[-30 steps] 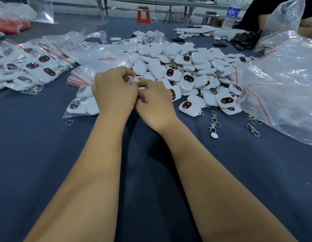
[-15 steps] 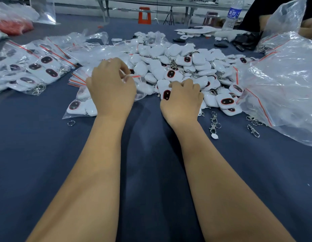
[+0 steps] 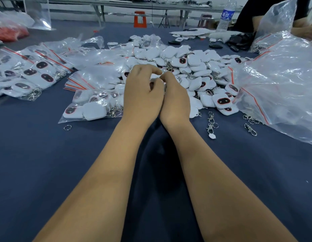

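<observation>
Both: left hand (image 3: 143, 96), right hand (image 3: 176, 100) at pile (image 3: 197, 66) edge.

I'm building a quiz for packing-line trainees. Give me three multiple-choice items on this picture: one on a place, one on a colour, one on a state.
1. Where does the loose split ring lie?
A. inside the big bag at right
B. on the cloth, just nearer than the filled bag
C. on a forearm

2. What colour is the cloth?
A. dark blue
B. green
C. white

3. How do the hands stand?
A. flat and far apart
B. one lifts a bottle
C. side by side, fingers curled

Answers:
1. B: the ring lies bare on the cloth by the bag's near edge.
2. A: the cloth shows dark blue all round the forearms.
3. C: the left hand and right hand touch each other, with the fingers curled.
</observation>
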Tool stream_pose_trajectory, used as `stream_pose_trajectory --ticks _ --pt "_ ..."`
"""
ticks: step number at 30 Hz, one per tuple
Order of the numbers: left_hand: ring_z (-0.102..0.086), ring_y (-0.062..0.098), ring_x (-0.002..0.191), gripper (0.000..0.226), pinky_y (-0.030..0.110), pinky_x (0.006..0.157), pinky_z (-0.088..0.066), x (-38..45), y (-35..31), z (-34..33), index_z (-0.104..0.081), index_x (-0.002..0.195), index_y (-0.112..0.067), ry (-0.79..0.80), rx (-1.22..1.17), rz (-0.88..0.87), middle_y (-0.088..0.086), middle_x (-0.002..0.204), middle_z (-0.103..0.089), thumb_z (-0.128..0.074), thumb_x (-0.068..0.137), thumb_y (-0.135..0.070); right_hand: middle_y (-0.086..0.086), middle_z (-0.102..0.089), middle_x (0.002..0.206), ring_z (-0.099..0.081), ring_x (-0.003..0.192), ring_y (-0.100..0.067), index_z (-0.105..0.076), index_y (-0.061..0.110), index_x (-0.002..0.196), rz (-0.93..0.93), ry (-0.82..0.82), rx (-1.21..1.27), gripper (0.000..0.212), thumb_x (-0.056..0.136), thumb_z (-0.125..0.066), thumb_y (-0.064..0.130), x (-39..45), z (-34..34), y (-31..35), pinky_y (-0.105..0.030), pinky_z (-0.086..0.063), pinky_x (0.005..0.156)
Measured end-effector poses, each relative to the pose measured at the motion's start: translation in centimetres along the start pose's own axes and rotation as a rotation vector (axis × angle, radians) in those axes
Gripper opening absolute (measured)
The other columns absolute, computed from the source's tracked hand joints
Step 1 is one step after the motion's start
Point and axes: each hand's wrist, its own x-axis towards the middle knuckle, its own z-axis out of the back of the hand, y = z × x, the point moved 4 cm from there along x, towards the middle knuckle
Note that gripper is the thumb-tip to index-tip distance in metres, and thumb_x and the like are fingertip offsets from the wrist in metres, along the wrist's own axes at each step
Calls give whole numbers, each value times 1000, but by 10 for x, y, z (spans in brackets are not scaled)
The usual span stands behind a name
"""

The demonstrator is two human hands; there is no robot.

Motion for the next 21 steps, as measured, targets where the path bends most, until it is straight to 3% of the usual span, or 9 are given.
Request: stream_pose_trajectory --ticks 2,5,8,10,11,15,19,21 --pt "-48 -17 93 22 1 83 -34 -3 0 -7 -60 112 -20 38 -131 78 -5 116 -53 -52 94 -11 2 -60 71 -44 65 -16 -44 20 78 -101 0 225 18 82 -35 34 -1 -1 0 -41 -39 64" --pt "-54 -6 104 32 16 94 -43 -4 6 -16 -52 129 -26 96 -351 260 -9 120 -54 -49 98 -19 9 -54 68 -43 63 -9 -48 22 76 -115 -30 309 13 88 -43 24 0 -1 -1 -34 -39 64" --pt "-61 -6 97 35 10 81 -47 -1 15 -19 -48 135 -27 112 -548 440 -12 110 -61 -47 100 -24 13 -56 70 -47 61 1 -59 17 89 -130 -46 336 7 93 -55 13 4 -2 -5 -18 -41 61" --pt "-65 10 101 33 24 85 -51 2 23 -21 -53 131 -18 122 -683 565 2 114 -66 -46 100 -27 9 -59 73 -49 64 -4 -61 12 90 -162 -52 387 6 94 -57 12 7 -3 -7 -21 -42 64" --pt "-64 16 96 30 27 80 -50 2 26 -21 -56 123 -14 126 -737 605 7 109 -65 -45 99 -28 3 -60 75 -50 67 -9 -62 7 91 -189 -42 437 7 94 -58 12 8 -4 -8 -25 -43 67" --pt "-61 8 68 27 17 56 -49 3 37 -17 -61 90 -15 1 -881 695 -2 81 -66 -41 103 -28 -13 -57 84 -48 73 -20 -60 -7 103 -292 33 553 18 95 -58 9 8 -10 -12 -35 -41 69" --pt "-63 10 79 30 20 69 -53 2 47 -15 -62 103 -13 -32 -952 779 0 95 -67 -40 104 -34 -10 -62 83 -53 64 -12 -63 -6 103 -310 87 519 17 95 -57 8 8 -11 -14 -28 -45 65" --pt "-63 13 70 33 21 58 -52 1 45 -15 -63 98 -10 9 -975 749 2 84 -70 -37 104 -30 -12 -59 82 -51 67 -16 -62 -9 100 -309 124 498 18 95 -57 7 7 -13 -14 -32 -43 66"
